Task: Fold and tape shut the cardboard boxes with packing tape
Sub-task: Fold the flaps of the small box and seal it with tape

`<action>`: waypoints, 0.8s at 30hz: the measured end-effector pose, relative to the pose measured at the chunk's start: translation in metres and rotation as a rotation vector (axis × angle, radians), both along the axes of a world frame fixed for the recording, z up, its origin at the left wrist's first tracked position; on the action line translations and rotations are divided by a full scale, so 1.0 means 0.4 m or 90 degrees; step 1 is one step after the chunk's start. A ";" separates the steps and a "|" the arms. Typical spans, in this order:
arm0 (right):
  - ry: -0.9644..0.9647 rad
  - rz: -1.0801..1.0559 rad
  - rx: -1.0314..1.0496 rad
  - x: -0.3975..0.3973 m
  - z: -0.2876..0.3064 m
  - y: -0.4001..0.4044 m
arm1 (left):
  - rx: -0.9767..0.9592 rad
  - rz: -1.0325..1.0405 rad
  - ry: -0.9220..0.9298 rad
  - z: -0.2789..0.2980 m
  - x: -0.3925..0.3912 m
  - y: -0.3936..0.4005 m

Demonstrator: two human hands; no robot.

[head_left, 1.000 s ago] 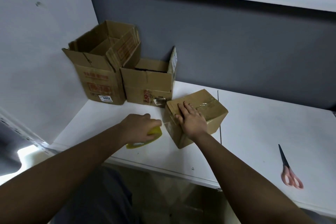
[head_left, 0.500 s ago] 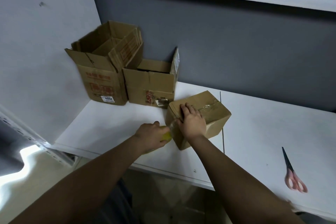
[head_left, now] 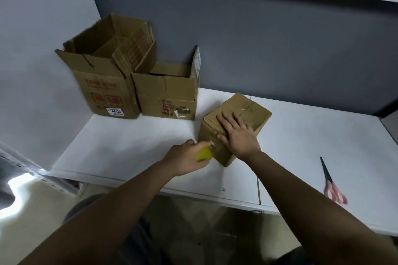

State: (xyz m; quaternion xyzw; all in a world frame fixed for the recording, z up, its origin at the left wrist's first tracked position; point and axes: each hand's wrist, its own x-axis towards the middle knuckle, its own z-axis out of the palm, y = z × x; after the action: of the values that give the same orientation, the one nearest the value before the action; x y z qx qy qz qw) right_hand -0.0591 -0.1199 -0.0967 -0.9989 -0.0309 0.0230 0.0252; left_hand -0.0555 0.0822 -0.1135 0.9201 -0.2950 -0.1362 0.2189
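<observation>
The right hand (head_left: 238,135) lies flat on the closed small box (head_left: 247,114); the left hand (head_left: 185,157) grips the yellow tape roll (head_left: 204,154) beside it. Two far boxes, the tall open box (head_left: 103,84) and the middle open box (head_left: 168,97), look untaped.

Both forearms extend forward, bare to the elbow. The left hand (head_left: 186,158) is curled closed, knuckles up, gripping a yellow tape roll (head_left: 204,154). The right hand (head_left: 237,135) lies palm-down, fingers straight and spread, thumb angled toward the left hand.
</observation>
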 end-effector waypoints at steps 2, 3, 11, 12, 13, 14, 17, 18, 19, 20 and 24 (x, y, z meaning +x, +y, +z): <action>0.016 -0.003 -0.012 0.001 -0.001 -0.003 | -0.100 0.042 0.055 0.001 -0.011 -0.008; 0.020 -0.007 -0.014 0.006 -0.002 -0.002 | -0.124 0.056 0.064 0.000 -0.018 -0.008; 0.022 -0.032 -0.013 0.023 -0.012 0.013 | -0.190 0.156 0.102 -0.034 -0.070 -0.020; 0.023 -0.031 -0.014 0.024 -0.011 0.013 | -0.208 0.171 0.130 -0.034 -0.074 -0.024; 0.026 -0.028 -0.015 0.026 -0.010 0.010 | -0.217 0.178 0.143 -0.035 -0.078 -0.027; 0.033 -0.019 -0.016 0.028 -0.006 0.007 | -0.212 0.176 0.134 -0.037 -0.081 -0.028; 0.077 0.015 -0.003 0.032 0.008 -0.008 | -0.169 0.161 0.073 -0.036 -0.087 -0.025; 0.082 0.018 0.001 0.031 0.010 -0.010 | -0.162 0.159 0.068 -0.036 -0.087 -0.024; 0.080 0.015 0.000 0.028 0.009 -0.009 | -0.155 0.157 0.066 -0.035 -0.085 -0.024; 0.074 0.010 -0.003 0.026 0.008 -0.006 | -0.148 0.155 0.063 -0.033 -0.085 -0.024; 0.057 -0.024 -0.007 0.025 0.007 0.013 | -0.097 0.159 0.027 -0.027 -0.088 -0.023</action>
State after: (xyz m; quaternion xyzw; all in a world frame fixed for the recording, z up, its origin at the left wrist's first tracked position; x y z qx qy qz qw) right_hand -0.0490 -0.1145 -0.0938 -0.9974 -0.0104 0.0675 0.0218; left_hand -0.0906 0.0731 -0.1242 0.9272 -0.1832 -0.1047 0.3096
